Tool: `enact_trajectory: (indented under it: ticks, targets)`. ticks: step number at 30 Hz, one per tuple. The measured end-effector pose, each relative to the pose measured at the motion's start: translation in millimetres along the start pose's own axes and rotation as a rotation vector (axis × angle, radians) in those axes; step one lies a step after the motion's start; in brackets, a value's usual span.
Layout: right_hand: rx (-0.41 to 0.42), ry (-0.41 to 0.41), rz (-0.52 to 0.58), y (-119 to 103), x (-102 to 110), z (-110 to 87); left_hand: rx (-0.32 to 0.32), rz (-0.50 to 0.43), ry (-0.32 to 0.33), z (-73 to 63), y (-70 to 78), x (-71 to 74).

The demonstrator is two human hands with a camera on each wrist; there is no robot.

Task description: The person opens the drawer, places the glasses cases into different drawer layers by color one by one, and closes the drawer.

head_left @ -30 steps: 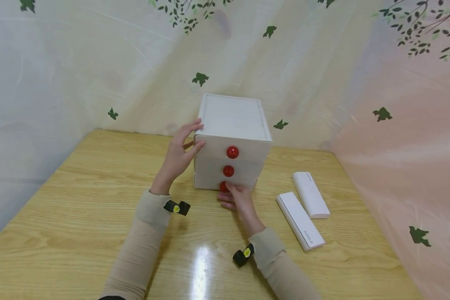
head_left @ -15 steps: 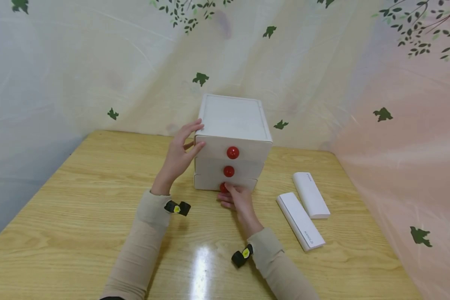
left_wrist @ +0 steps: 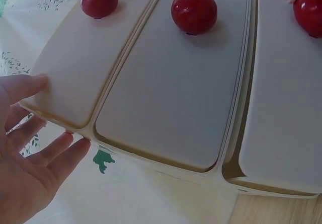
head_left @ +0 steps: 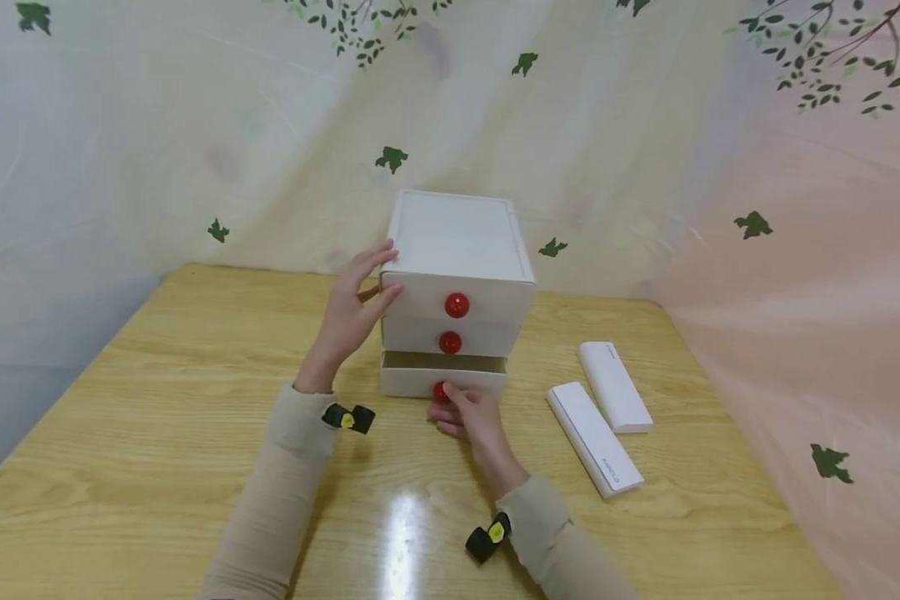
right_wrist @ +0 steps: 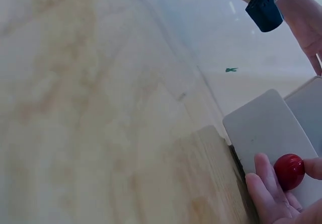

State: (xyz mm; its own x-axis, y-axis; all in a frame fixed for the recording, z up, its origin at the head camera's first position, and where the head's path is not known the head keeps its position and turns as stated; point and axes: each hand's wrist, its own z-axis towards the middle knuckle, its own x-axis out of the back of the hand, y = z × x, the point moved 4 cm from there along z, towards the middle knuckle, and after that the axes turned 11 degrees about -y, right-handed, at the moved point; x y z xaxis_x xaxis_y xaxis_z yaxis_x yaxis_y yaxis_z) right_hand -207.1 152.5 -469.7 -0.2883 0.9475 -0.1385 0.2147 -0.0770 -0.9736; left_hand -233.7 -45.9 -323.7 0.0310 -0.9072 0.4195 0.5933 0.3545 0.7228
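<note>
A white three-drawer cabinet [head_left: 453,237] stands on the table, each drawer front with a round red knob. My left hand [head_left: 348,317] rests at the cabinet's upper left corner, thumb on the top drawer's front and spread, fairly straight fingers along the side. The bottom drawer [head_left: 412,383] is pulled partway out, and a dark gap shows above its front. With thumb and fingers my right hand [head_left: 480,421] pinches its red knob [right_wrist: 289,172]. The top knob [head_left: 457,305] and middle knob [head_left: 450,342] are untouched, their drawers closed.
Two white oblong cases lie right of the cabinet, a nearer case [head_left: 595,439] with printed lettering and a farther case [head_left: 615,387]. A light wooden table [head_left: 195,467] carries everything. Behind it hangs a pale curtain [head_left: 285,150] with leaf patterns.
The bottom drawer, closed before, has slid out toward me with my right hand on its knob. My left hand keeps its place on the cabinet. The head view has shifted slightly.
</note>
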Motion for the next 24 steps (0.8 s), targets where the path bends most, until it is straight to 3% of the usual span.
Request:
enact_trajectory:
  ticks: [24]
  targets:
    - [-0.018, -0.069, -0.017, 10.7, -1.3, -33.4, -0.009, -0.009, 0.006, 3.2, -1.1, 3.6]
